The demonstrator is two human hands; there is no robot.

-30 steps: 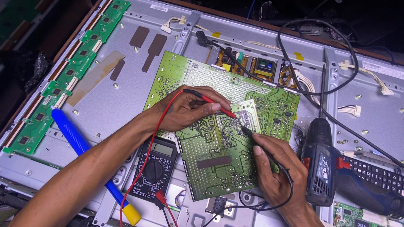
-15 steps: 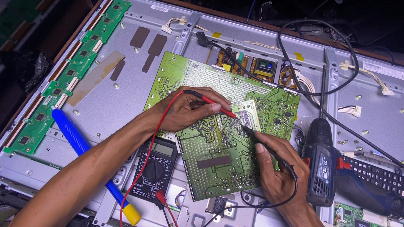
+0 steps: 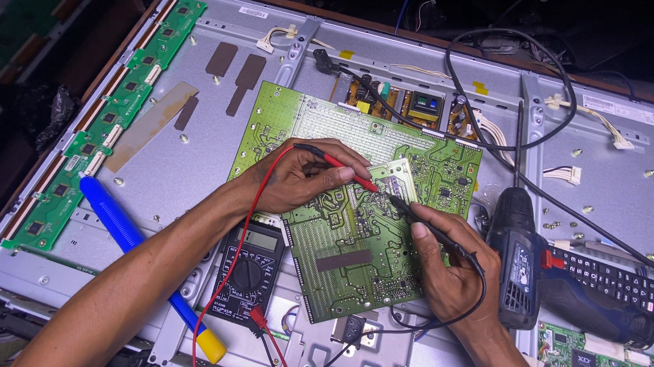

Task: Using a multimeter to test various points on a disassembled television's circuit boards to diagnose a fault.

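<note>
head view: left hand (image 3: 295,180) pinches the red probe (image 3: 348,170), right hand (image 3: 447,273) pinches the black probe (image 3: 424,222); both tips touch the green board (image 3: 352,251) at centre, meter (image 3: 249,272) at 7 o'clock.

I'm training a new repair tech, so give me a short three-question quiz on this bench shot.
1. True or false: the left hand holds the red probe against the green circuit board.
2. Which colour is the probe in the right hand? A) yellow B) black C) white
3. What lies on the metal panel just below the left wrist, with both test leads plugged in?

Key:
1. True.
2. B: the black probe.
3. The black multimeter.
</note>
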